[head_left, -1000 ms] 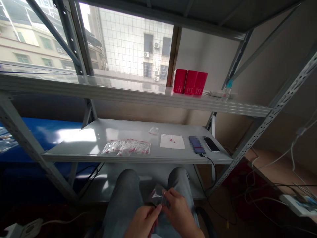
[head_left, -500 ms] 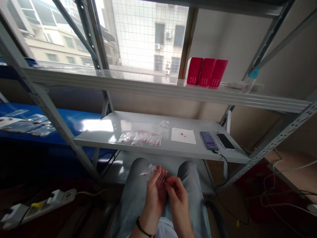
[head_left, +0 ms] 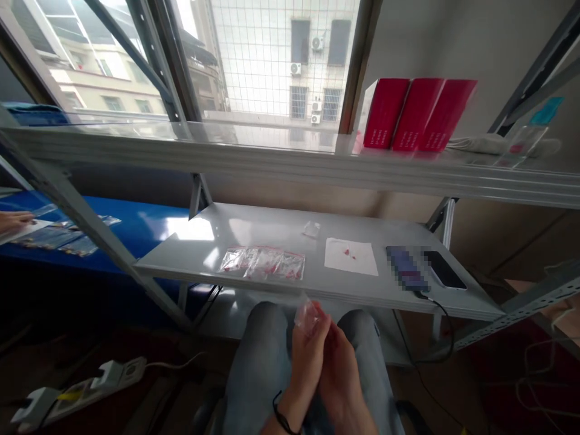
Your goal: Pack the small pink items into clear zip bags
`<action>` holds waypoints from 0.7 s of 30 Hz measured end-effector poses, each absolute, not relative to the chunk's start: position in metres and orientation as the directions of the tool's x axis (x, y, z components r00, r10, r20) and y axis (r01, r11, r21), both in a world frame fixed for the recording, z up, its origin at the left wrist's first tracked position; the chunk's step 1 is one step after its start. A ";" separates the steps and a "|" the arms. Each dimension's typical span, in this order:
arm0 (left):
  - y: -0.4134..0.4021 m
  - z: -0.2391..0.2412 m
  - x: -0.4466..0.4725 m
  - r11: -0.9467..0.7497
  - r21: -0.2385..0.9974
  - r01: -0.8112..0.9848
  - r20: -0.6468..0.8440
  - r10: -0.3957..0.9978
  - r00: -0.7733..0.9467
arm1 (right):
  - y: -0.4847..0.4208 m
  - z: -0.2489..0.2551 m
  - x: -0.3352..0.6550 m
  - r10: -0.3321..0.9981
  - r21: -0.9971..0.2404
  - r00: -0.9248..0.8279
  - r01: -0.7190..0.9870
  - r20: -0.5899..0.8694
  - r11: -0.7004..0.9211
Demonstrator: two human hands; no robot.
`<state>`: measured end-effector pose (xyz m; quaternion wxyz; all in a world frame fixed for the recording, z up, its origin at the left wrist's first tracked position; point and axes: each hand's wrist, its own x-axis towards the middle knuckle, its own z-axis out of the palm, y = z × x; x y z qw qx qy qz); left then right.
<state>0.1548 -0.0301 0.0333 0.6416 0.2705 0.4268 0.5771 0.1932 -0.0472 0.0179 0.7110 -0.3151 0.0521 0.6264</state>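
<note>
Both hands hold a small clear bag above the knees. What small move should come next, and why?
Probably set the small clear bag beside the row of bags on the grey shelf: left hand and right hand pinch it just below that row.

Shelf edge (head_left: 317,294) just above hands

small clear plastic bag (head_left: 307,314), held upright, crumpled

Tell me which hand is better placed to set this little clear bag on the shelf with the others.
Left, probably. The left hand pinches the small clear bag at its fingertips, and the row of bags lies ahead on its side. The right hand sits lower, behind it.
</note>
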 end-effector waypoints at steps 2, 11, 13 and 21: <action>-0.002 0.048 0.165 0.217 0.832 -0.511 -0.234 0.972 0.032 | -0.029 0.017 0.210 0.857 -0.330 0.251 -0.938 -0.450 0.102; 0.245 0.118 0.168 0.056 0.998 0.026 -0.060 0.977 0.205 | 0.091 0.060 0.350 0.762 -0.780 0.614 -0.573 -0.204 0.253; 0.286 0.113 0.156 0.061 0.980 0.188 -0.096 0.978 0.182 | 0.126 0.066 0.374 0.782 -0.991 0.623 -0.094 0.013 0.091; 0.290 0.102 0.116 -0.197 0.761 0.618 0.168 0.980 0.106 | 0.191 0.053 0.386 0.941 -0.652 0.281 0.753 0.189 -0.094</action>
